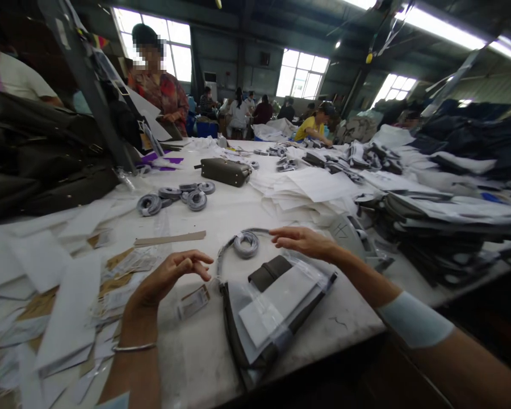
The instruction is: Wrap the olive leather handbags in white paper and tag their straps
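Note:
A dark olive handbag [232, 318] lies on the table in front of me, with a white paper sheet [276, 304] and clear plastic over its face. Its handle [223, 253] arches away from me at the far side. A wrapped coil of grey strap [246, 244] rests inside that arch. My left hand [174, 272] hovers left of the handle, fingers loosely curved and apart, holding nothing. My right hand [302, 241] is stretched out at the handle's right end; whether its fingertips touch the handle I cannot tell. Beside the bag lies a small tag in plastic [193, 301].
Several strap coils [196, 200] and another olive bag [225, 171] sit farther back. White paper sheets [310, 187] and stacked bags [443, 216] are at right; papers and packets [70, 307] cover the left. A grey tape dispenser [351, 236] stands near my right forearm. Other people work beyond.

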{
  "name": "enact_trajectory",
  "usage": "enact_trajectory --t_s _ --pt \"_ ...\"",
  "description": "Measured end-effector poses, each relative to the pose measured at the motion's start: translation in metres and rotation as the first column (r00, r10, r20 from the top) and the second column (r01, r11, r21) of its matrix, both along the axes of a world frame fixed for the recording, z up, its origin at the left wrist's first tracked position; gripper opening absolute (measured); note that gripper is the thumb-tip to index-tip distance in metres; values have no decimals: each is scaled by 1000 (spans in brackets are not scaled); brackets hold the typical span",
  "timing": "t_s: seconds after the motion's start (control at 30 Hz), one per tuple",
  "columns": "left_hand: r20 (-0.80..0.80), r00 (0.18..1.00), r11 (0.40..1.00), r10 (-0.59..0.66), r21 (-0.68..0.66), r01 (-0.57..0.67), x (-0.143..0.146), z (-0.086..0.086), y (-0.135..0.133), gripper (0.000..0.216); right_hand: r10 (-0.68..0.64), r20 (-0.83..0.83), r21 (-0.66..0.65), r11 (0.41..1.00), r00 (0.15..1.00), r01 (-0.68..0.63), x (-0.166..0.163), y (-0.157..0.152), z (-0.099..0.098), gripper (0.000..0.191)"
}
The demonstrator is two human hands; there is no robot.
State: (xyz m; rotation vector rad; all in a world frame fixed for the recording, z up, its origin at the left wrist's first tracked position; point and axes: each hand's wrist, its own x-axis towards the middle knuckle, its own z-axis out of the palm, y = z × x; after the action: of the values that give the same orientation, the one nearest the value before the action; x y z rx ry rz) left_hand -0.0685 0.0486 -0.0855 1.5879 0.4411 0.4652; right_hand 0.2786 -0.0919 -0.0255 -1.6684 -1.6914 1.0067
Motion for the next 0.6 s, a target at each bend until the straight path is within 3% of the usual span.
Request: enact_trajectory --t_s 0.13,0.3,0.4,0.47,0.6 --pt "-50 998 992 32 124 -26 23 10 -14 64 -144 209 182 978 967 106 6 -60 -7 44" --pt "-301 954 922 -7 368 124 67 16 -68 58 -79 365 215 977 928 -1 -2 -95 -27 63" --pt "-430 902 804 44 552 223 95 8 -109 65 -122 385 214 976 915 40 10 -103 -33 70" --pt "-512 851 704 116 647 293 113 -1 -132 72 -255 341 237 955 905 179 23 -102 -38 66" --pt "-562 767 528 309 772 353 150 -21 -156 76 -511 265 169 859 818 482 46 -87 -53 34"
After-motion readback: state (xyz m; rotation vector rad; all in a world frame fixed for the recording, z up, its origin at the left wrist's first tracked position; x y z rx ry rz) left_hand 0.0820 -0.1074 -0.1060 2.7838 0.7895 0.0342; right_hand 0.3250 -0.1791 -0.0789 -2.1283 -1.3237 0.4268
